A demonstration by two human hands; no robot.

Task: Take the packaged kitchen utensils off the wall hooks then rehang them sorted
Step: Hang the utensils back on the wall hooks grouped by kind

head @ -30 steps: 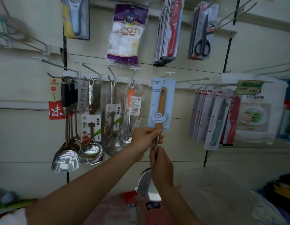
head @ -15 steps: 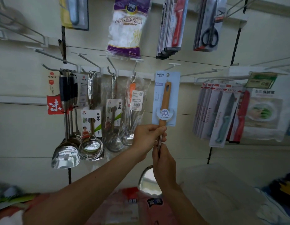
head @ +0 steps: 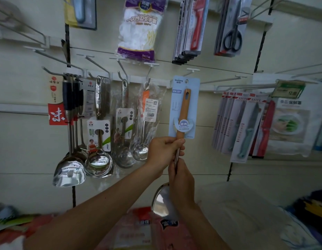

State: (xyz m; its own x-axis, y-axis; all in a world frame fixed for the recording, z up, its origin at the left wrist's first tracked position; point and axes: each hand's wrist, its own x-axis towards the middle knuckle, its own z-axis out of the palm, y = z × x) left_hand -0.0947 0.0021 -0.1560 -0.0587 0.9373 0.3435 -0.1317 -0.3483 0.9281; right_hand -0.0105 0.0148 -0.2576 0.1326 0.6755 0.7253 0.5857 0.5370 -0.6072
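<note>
A wooden-handled steel spatula (head: 183, 112) on a light-blue backing card (head: 194, 98) stands upright in front of the wall. My left hand (head: 162, 152) grips the bottom of the wooden handle. Just below it, my right hand (head: 181, 181) holds the steel shaft, and the shiny blade (head: 161, 201) shows beside my wrist. The card's top hole sits level with a bare white hook (head: 192, 70); whether it is on a hook I cannot tell. To the left hang packaged ladles (head: 98, 159), a bagged ladle (head: 147, 114) and several steel spatulas (head: 70, 170).
Carded knives (head: 241, 127) hang to the right with a price tag (head: 288, 89) and a food-cover pack (head: 290, 123). Above hang a glove bag (head: 138, 27), red-handled knives (head: 190, 27) and scissors (head: 232, 27). A translucent bin lid (head: 246, 213) and red packets (head: 138, 230) lie below.
The carded spatula and both hands stay together in the same grip. The view has tilted down and left a little, so the wall items sit slightly higher and further right in frame.
</note>
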